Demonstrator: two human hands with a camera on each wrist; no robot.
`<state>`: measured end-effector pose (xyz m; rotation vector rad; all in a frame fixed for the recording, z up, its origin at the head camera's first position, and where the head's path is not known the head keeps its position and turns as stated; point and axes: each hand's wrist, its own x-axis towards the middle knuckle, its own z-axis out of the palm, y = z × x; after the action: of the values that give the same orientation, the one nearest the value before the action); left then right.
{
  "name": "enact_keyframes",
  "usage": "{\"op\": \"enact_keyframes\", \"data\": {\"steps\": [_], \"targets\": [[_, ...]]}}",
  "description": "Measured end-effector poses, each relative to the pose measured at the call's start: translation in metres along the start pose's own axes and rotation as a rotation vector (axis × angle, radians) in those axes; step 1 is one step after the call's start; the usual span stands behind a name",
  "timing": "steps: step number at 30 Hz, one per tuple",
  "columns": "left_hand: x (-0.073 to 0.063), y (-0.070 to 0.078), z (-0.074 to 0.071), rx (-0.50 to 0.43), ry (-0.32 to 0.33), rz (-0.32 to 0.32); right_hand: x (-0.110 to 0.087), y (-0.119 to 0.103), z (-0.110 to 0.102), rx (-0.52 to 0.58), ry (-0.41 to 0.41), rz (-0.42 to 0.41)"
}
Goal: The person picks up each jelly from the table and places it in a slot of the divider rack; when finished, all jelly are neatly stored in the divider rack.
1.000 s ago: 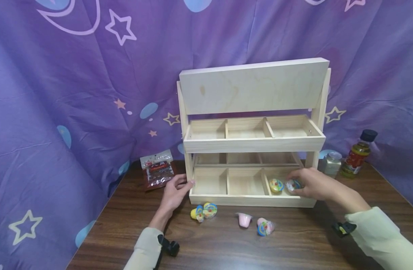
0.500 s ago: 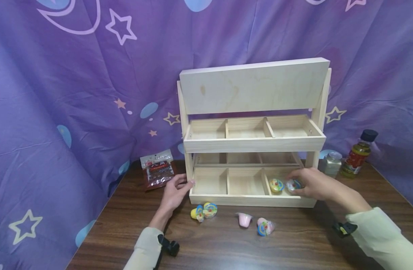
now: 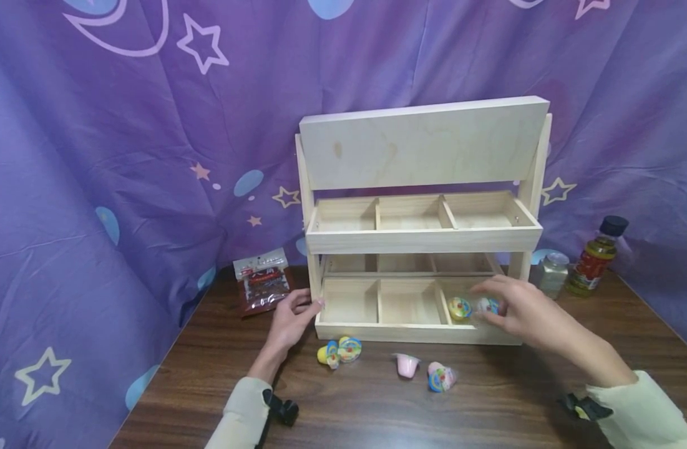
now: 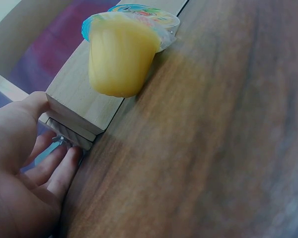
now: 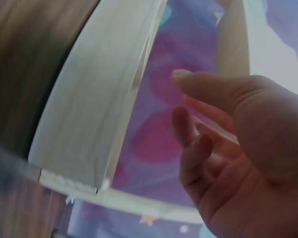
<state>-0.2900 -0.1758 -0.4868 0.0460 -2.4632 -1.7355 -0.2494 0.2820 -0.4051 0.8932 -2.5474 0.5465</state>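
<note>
My left hand (image 3: 289,319) holds the lower left end of a pale wooden display rack (image 3: 422,241), thumb and fingers about its corner in the left wrist view. My right hand (image 3: 528,313) hovers at the lower right compartment, its thumb and fingers apart with nothing between them. Inside that compartment lie a yellow jelly cup (image 3: 459,308) and a second jelly cup (image 3: 487,305), partly hidden by the right hand. On the table before the rack are a pair of yellow jelly cups (image 3: 340,353), a pink jelly cup (image 3: 407,365) and another pink one (image 3: 441,377).
A red packet (image 3: 263,287) lies left of the rack. To its right stand a small clear jar (image 3: 553,274) and an oil bottle (image 3: 593,259) with a black cap. A purple curtain (image 3: 152,187) hangs behind the brown wooden table (image 3: 377,418).
My right hand has let go of the second jelly cup in the lower right compartment and drawn back slightly to the right. The left hand has stayed in place.
</note>
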Motion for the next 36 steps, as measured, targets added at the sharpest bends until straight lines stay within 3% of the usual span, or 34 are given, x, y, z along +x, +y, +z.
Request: {"op": "enact_keyframes", "data": {"steps": [5,14,25,36], "targets": [[0.001,-0.003,0.001,-0.004,0.002,-0.003,-0.007,-0.029,0.014,0.081,0.042,-0.075],[-0.001,-0.004,-0.001,-0.003,0.005,-0.005,-0.022,-0.064,0.042,0.349,-0.115,-0.104],[0.001,-0.002,-0.001,-0.006,-0.002,-0.003,-0.026,-0.067,0.054,0.396,-0.16,-0.212],[0.002,-0.001,0.0,-0.02,-0.011,0.011,-0.03,-0.062,0.058,0.401,-0.114,-0.256]]}}
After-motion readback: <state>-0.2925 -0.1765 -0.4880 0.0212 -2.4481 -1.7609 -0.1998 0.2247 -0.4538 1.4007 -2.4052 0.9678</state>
